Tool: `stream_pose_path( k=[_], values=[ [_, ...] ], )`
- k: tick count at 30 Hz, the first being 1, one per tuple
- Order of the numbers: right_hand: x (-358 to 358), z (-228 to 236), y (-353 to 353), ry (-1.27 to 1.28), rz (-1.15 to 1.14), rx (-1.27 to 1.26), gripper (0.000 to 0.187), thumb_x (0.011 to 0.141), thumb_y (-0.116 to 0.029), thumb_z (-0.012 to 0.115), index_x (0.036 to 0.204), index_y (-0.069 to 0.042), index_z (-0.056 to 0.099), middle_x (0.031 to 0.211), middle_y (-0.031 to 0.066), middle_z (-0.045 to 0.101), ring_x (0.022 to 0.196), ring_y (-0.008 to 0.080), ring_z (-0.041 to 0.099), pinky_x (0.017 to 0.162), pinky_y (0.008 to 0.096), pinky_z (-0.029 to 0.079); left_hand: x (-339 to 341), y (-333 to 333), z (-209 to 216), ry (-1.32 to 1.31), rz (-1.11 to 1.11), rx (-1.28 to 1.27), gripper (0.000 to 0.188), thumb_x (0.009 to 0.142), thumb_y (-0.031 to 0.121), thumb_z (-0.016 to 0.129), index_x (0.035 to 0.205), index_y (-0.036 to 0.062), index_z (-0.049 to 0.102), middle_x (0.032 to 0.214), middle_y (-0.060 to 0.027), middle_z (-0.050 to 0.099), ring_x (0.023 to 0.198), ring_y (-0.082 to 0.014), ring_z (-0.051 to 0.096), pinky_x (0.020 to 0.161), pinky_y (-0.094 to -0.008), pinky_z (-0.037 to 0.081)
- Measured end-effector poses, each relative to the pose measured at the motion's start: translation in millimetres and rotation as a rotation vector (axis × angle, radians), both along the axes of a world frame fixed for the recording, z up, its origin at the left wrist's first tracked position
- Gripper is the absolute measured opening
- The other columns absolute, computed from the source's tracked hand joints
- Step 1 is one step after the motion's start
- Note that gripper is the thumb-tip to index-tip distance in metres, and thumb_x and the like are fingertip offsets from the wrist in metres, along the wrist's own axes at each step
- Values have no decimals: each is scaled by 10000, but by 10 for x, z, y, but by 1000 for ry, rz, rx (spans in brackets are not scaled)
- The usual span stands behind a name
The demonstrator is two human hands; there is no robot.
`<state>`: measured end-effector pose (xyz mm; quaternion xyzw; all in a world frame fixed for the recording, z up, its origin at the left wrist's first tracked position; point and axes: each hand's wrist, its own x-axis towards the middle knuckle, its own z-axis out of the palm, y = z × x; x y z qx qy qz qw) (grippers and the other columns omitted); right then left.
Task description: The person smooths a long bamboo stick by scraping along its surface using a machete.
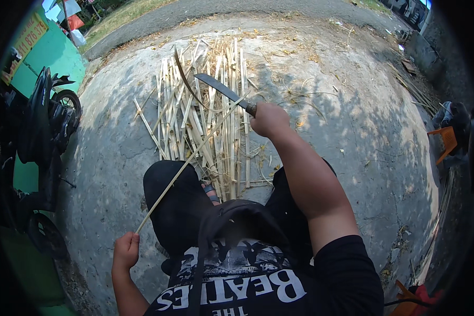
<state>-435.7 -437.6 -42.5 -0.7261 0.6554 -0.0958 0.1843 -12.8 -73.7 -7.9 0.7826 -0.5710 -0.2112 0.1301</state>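
Head view: the left hand (pixel 125 250), low on the left, is closed around the near end of a long pale strip (pixel 166 192), which slants up and rightward across the person's left knee (pixel 158 179) to a broad knife (pixel 218 87). The right hand (pixel 270 120) is closed around the knife's handle, with the blade pointing up and to the left. The strip crosses the blade close to the handle; whether the edge bites into it is too small to tell. A thin dark sliver (pixel 183 76) curves upward near the strip's far end. Below, on the concrete ground (pixel 347 163), lies a loose pile of pale strips (pixel 233 131), mostly lengthwise, reaching toward a sandalled foot (pixel 211 193). A dark motorcycle (pixel 36 126) stands at the left
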Motion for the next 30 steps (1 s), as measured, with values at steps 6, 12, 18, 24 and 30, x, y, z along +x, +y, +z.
stream_pose_path(
  k=[6,12,18,24,30],
  values=[
    [11,115,18,-74,-35,7,328,858,-305,688,1086,-69,703,1054,179,732,1000,345,716,862,485,571,38,49,-64,29,14,38,421,1061,301,527,776,-9,504,637,-110,516,606,-189,464,583,-388,401],
    [15,129,57,-202,20,-13,335,846,-301,685,1053,-38,697,1023,209,724,980,376,705,858,489,564,-22,32,-186,61,-14,-22,438,1065,316,528,773,-9,506,610,-168,517,553,-249,481,558,-414,406],
    [547,225,531,-52,501,-117,167,853,-201,658,957,-71,673,900,172,719,890,361,719,775,481,567,-120,-66,-339,203,-10,-59,458,1075,341,517,778,-7,511,603,-144,495,564,-228,482,568,-401,410],
    [-48,-81,-188,52,-26,-178,142,878,-151,652,1004,-96,684,935,144,741,939,345,725,758,492,570,-16,28,0,100,12,44,458,1073,343,525,781,-10,520,597,-142,488,565,-208,450,564,-387,404],
    [-179,-289,-299,-179,-181,-54,263,837,-192,660,1062,-58,681,943,204,732,960,346,721,802,467,562,146,64,-137,120,13,33,464,1078,342,516,773,-7,518,607,-114,492,590,-180,452,569,-375,401]
  ],
)
